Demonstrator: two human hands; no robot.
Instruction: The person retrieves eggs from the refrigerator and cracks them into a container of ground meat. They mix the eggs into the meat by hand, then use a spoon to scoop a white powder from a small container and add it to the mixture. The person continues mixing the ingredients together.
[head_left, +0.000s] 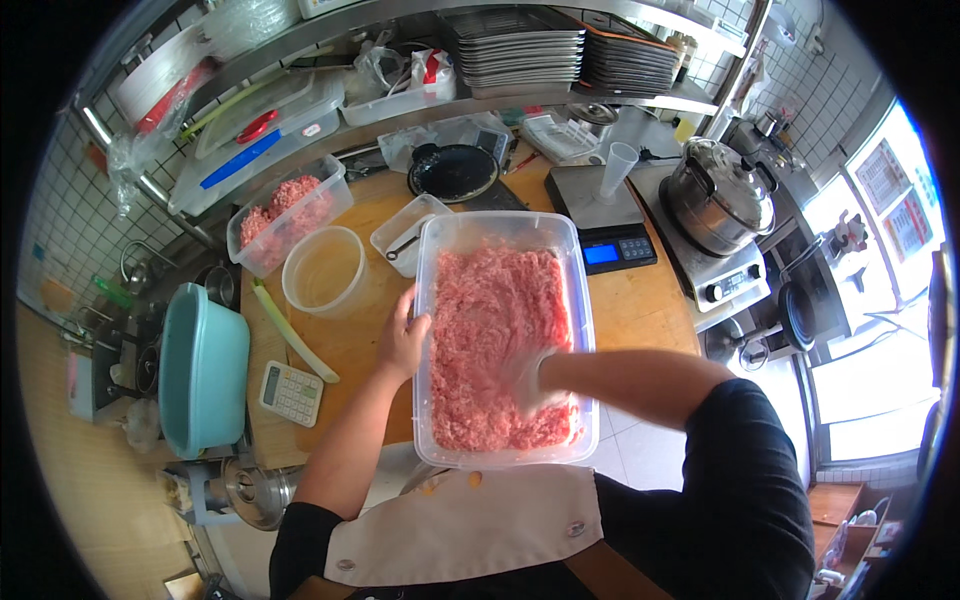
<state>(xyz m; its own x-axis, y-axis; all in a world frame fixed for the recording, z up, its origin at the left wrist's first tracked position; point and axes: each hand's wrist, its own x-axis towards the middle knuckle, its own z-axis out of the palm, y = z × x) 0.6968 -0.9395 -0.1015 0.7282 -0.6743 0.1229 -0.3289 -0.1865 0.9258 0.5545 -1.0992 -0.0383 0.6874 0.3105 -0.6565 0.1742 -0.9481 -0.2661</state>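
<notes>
A large clear plastic tub (585, 420) stands before me on the wooden tabletop, its near end out past the table's edge by my apron. Pink minced meat (480, 315) spreads across its bottom, with curved swirl marks in the middle. My left hand (403, 337) grips the tub's left wall, thumb over the rim. My right hand (534, 381), in a thin clear glove, is down in the meat at the tub's right half. Motion blurs it, and its fingers cannot be made out.
Left are a round plastic tub (324, 270), a box of minced meat (289, 214), a leek stalk (294, 330), a calculator (291, 394) and a teal basin (206, 367). A digital scale (600, 225) and a lidded steel pot (716, 199) on a cooker stand right. Baking trays (517, 52) fill the shelf.
</notes>
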